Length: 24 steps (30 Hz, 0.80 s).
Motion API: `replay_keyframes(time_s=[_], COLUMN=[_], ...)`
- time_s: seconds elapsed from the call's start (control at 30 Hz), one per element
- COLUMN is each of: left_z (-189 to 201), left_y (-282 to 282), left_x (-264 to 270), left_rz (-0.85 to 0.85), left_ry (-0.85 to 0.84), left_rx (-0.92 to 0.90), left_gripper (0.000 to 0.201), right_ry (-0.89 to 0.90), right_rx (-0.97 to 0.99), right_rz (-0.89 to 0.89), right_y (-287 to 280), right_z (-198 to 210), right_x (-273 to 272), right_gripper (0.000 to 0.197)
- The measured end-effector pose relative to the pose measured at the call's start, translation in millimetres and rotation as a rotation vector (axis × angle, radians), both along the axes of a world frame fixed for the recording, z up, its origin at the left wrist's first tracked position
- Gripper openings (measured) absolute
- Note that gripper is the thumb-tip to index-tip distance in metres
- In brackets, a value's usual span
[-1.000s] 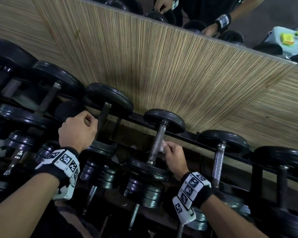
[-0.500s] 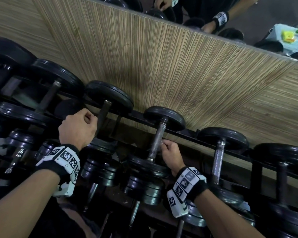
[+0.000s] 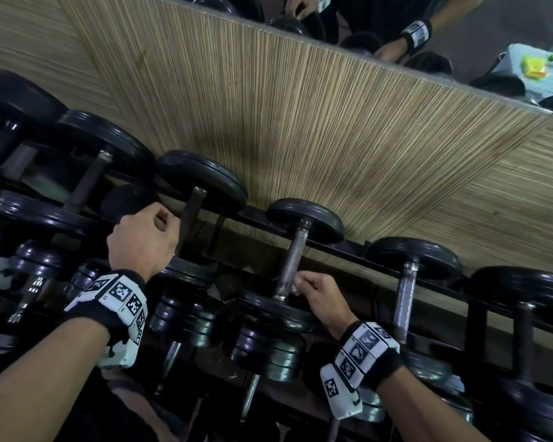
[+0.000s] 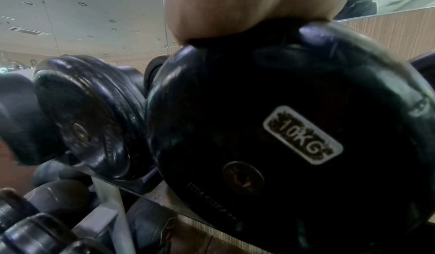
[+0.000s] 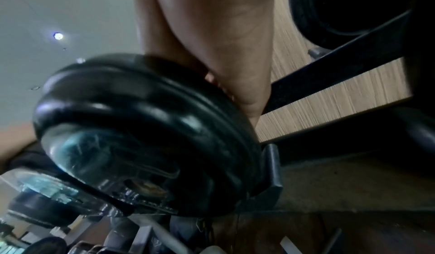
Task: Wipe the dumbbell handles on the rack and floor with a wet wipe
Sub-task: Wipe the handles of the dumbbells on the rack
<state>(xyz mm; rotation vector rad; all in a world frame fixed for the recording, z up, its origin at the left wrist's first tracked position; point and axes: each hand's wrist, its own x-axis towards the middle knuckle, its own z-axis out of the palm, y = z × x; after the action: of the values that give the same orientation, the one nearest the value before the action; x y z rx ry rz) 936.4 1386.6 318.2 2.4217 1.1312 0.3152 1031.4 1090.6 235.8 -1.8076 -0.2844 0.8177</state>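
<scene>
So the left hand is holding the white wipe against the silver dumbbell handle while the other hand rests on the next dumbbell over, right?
Not quite: the hands are swapped. In the head view the right hand pinches the white wipe against the silver dumbbell handle, while the left hand rests on the next dumbbell over.

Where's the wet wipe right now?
In the head view, the wet wipe is pinched in the right hand, pressed against the lower end of the middle dumbbell's metal handle on the rack.
</scene>
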Motion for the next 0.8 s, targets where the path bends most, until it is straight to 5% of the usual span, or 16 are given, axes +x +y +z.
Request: replay_keyframes(time_s=[0.43, 0.63, 0.8], left_z=[-3.1, -3.0, -4.4], left_y=[1.4, 0.7, 1.2], left_x=[0.0, -0.1, -0.3], left_rz=[0.016, 0.025, 0.026], left_ry=[-0.013, -0.025, -0.031], left_rx=[-0.009, -0.001, -0.005], left_gripper=[0.014, 0.013, 0.013], right_ry=[0.15, 0.109, -0.012], right_rx=[0.001, 0.039, 0.01], right_rz=[0.127, -0.143, -0.167], right_y=[-18.3, 7.7, 21.0], right_z=[0.0, -3.4, 8.0], right_x=[1.5, 37.4, 48.3], right_gripper=[0.029, 0.025, 0.029])
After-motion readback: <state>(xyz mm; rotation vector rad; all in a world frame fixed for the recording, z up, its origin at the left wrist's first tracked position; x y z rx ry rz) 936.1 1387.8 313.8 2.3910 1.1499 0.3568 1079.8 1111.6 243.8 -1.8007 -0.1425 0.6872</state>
